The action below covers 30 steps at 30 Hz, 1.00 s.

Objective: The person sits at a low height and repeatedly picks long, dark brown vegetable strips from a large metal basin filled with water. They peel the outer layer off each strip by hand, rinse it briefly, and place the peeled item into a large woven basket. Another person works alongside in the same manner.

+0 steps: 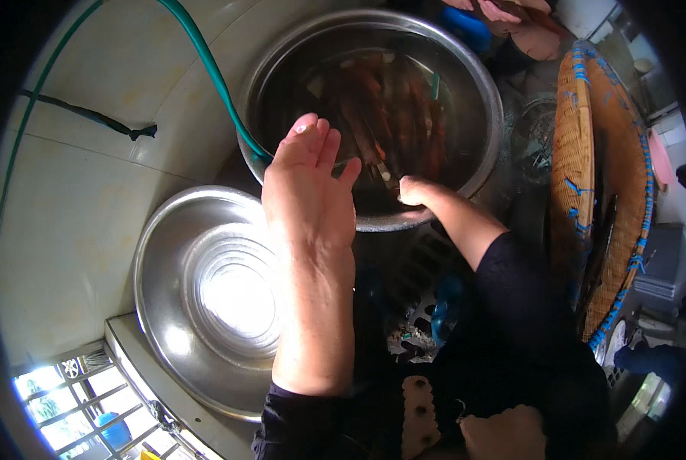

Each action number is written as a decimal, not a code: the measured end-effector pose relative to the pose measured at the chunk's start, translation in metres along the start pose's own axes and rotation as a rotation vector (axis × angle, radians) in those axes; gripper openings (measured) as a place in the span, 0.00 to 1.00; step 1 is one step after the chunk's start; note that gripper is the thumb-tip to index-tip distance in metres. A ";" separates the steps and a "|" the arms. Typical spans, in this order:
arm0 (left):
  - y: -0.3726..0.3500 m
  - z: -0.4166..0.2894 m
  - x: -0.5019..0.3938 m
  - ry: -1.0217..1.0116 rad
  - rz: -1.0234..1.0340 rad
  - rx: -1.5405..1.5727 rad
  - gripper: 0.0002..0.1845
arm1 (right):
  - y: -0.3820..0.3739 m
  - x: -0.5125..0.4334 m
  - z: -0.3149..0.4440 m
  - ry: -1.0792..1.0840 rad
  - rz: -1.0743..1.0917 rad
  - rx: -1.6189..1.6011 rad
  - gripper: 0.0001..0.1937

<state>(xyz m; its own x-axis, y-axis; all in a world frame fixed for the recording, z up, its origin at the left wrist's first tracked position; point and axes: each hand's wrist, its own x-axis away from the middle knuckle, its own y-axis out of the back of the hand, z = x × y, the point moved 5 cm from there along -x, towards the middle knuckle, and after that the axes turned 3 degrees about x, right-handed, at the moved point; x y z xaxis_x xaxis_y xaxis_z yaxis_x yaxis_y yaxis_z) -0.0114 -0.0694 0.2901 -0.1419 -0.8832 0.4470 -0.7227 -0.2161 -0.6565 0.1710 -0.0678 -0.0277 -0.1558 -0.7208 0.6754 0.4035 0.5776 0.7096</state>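
A large round metal basin (485, 103) of dark water holds a bundle of long brown pieces (377, 115), perhaps roots or stems, mostly under the water. My left hand (314, 167) is raised over the basin's near left rim, palm up and fingers slightly curled, with nothing plainly held. At the basin's near side, my right hand (415, 191) is closed by the lower end of the brown pieces; its fingertips are hidden, so its hold cannot be told. A green hose (211, 63) runs down over the left rim. A small green piece (435, 86) shows among the brown pieces.
A shiny metal basin (170, 276) leans at the left by the tiled wall (78, 201). Woven bamboo trays (573, 138) with blue ties stand on edge at the right. Another person's hand (498, 10) and a blue container (466, 29) are at the top. A barred window (84, 402) is lower left.
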 end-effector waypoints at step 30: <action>-0.002 0.016 -0.019 0.114 0.070 0.101 0.06 | -0.031 -0.060 -0.055 -0.424 -0.012 -1.481 0.22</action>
<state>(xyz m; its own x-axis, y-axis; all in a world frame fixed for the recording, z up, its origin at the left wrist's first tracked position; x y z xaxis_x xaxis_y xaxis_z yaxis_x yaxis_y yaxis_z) 0.0035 -0.0589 0.2736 -0.2694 -0.8457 0.4607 -0.6377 -0.2019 -0.7434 0.2173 -0.0635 -0.1010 -0.2983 -0.4160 0.8590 0.8652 -0.4978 0.0594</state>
